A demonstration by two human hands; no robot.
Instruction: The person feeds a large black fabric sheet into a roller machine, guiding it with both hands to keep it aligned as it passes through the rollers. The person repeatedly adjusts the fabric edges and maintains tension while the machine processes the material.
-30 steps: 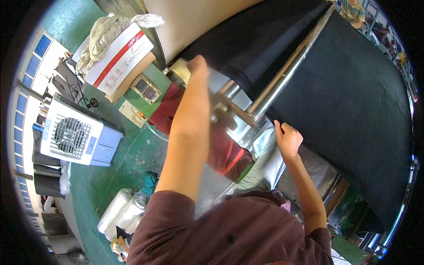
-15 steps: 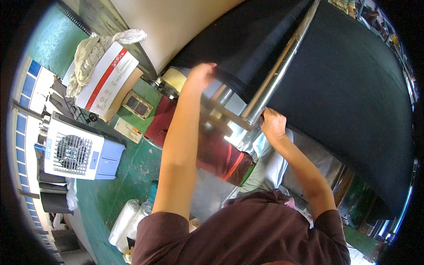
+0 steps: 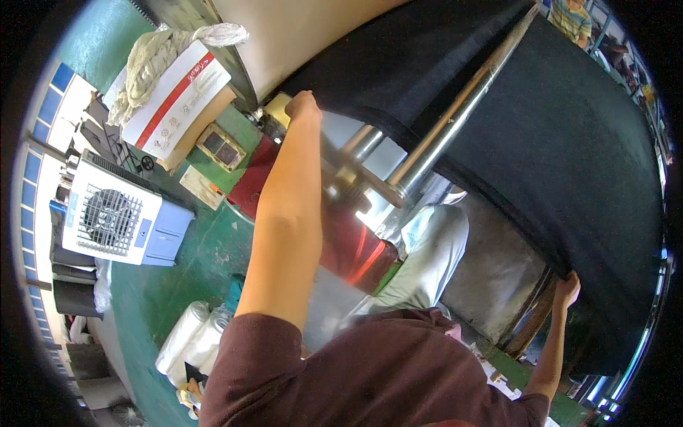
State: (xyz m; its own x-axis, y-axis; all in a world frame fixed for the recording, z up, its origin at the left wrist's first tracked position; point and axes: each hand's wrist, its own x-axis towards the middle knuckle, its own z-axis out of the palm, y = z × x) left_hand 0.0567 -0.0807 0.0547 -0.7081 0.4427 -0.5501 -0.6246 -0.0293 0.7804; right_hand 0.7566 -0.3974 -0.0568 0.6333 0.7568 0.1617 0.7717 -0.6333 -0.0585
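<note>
A wide sheet of black fabric [image 3: 569,142] hangs over and around a shiny metal roller bar [image 3: 462,107] that slants up to the right. My right hand [image 3: 567,290] is closed on the fabric's near lower edge, far out to the right. At the upper left, my left hand [image 3: 304,105] is closed beside the fabric's left part, close to a yellowish machine part [image 3: 276,112]. Whatever its fingers hold, if anything, is hidden. Between my arms sits the roller's metal end bracket [image 3: 380,186], blurred in places, above a dark red cloth cover [image 3: 348,245].
Left of my arm stand a green box with a two-button switch [image 3: 222,148] and a white-and-red carton [image 3: 178,107] with pale rags [image 3: 146,75] on it. A white-and-blue air cooler [image 3: 167,238] and plastic-wrapped rolls [image 3: 183,334] stand on the green floor. Another person [image 3: 571,23] is at the far upper right.
My right hand has moved from beside the roller's end far right and nearer, along the fabric's edge. My left hand has shifted slightly left and up.
</note>
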